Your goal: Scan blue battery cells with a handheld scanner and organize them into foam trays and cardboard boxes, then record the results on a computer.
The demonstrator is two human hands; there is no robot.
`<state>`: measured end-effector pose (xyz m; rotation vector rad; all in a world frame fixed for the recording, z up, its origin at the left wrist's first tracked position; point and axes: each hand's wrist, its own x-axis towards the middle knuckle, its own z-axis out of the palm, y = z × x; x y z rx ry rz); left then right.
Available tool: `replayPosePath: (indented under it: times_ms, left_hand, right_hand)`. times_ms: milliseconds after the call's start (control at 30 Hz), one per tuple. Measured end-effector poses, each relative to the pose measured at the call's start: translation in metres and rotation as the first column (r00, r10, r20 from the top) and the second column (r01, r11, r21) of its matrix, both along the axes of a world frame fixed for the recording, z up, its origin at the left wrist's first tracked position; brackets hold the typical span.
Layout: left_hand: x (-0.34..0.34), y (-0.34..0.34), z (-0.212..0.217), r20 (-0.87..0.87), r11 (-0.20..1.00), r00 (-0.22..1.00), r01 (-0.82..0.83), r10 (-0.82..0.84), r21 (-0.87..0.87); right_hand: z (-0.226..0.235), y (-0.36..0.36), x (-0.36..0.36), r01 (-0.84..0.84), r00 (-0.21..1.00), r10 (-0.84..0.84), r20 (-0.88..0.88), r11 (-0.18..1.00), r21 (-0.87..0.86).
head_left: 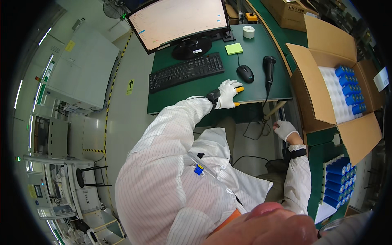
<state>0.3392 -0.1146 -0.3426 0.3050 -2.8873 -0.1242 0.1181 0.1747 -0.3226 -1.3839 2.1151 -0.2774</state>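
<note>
My left grip [227, 94] is apart, my right grip [284, 130] I can't tell; the rounded black plastic mouse [245, 74] looks light, best held by its hard sides.

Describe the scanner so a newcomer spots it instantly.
Start at the monitor on the green desk. Right of the mouse, near the desk's right edge, is the black scanner. Unlike the rounded mouse, it's long, its cable running over the near edge.

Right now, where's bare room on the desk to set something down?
Bare desk lies between the keyboard and the left sleeve, and between the white roll and the scanner. Crowded: around the mouse, between the yellow note pad and the left hand.
</note>
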Motion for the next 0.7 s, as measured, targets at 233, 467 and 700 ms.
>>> replayPosePath:
  times_ms: [233, 467, 700]
  left_hand:
    - [-0.006, 0.005, 0.001, -0.027, 1.000, 1.000, 0.010, -0.010, 0.002]
    - [-0.029, 0.005, 0.010, 0.011, 0.999, 1.000, -0.007, 0.007, 0.039]
    - [-0.030, 0.003, 0.000, 0.036, 0.997, 0.999, 0.015, -0.018, 0.076]
  right_hand:
    - [0.013, -0.032, 0.021, -0.129, 0.991, 0.125, -0.047, 0.988, -0.088]
    - [0.004, -0.073, 0.035, -0.158, 0.983, 0.117, -0.142, 0.933, -0.322]
    - [0.000, -0.070, 0.042, -0.183, 0.979, 0.181, -0.093, 0.983, -0.016]
